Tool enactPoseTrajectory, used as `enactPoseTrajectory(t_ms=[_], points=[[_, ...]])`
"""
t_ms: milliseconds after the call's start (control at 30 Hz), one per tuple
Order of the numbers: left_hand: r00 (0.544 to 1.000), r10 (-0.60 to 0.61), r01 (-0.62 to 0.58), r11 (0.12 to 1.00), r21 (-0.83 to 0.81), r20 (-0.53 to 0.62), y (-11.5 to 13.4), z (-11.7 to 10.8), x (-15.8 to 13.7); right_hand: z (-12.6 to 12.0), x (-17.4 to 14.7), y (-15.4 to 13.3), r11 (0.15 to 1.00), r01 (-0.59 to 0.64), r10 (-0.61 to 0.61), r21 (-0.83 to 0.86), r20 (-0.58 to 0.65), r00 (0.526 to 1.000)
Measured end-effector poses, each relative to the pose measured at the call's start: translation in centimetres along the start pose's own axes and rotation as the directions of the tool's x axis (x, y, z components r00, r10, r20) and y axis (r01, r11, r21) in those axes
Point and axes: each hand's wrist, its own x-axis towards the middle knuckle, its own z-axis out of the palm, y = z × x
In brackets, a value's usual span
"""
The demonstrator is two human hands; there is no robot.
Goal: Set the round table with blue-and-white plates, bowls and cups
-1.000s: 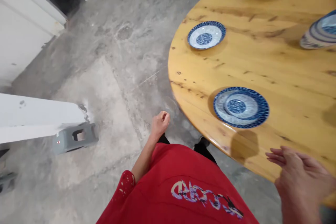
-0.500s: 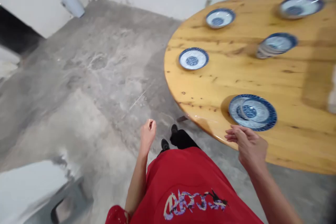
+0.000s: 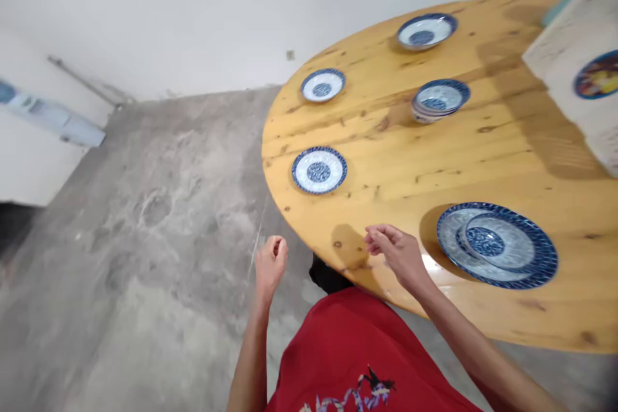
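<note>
Red top (image 3: 357, 341) with purple, cream and black lettering print (image 3: 350, 397), black legwear (image 3: 328, 275), bare hands (image 3: 271, 265).

A glossy, knotty wooden table (image 3: 386, 161) with a rounded edge was occupied by blue-and-white tableware, well spaced. A round plate (image 3: 318, 170) was set near the curved left end, with a small shallow dish (image 3: 322, 85) beyond it. A shallow bowl (image 3: 427, 31) was placed farther back, nested bowls (image 3: 441, 100) in the middle, a wide-rimmed dish (image 3: 497, 246) nearest, and a white printed package (image 3: 562, 55) was partly seen at right.
</note>
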Motion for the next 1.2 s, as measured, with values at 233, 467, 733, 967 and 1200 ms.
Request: enactPoseTrajectory(t_ms=[233, 467, 733, 967, 1200], points=[[0.959, 0.243, -0.242, 0.97, -0.027, 0.143, 6.3, -0.8, 15.1, 2.9, 5.9, -4.2, 0.998, 0.025, -0.017, 0.053, -0.139, 0.99], [0.793, 0.462, -0.443, 0.885, -0.144, 0.397, 14.1, 3.0, 25.5, 1.6, 11.7, -8.7, 0.991, 0.134, -0.12, 0.025, -0.313, 0.942], [0.519, 0.619, -0.632, 0.742, -0.223, 0.589, 21.0, 8.7, 39.5, -1.7, 22.2, -12.1, 0.998, 0.051, -0.013, 0.028, -0.75, 0.661], [0.353, 0.652, -0.768, 0.612, -0.19, 0.671, 28.4, 14.6, 47.1, -3.7, 26.9, -13.9, 0.993, -0.111, 0.083, 0.043, -0.917, 0.39], [0.256, 0.673, -0.862, 0.484, -0.151, 0.694, 35.6, 23.5, 46.5, -7.2, 30.8, -15.1, 0.951, -0.308, 0.076, -0.024, -0.948, 0.308]])
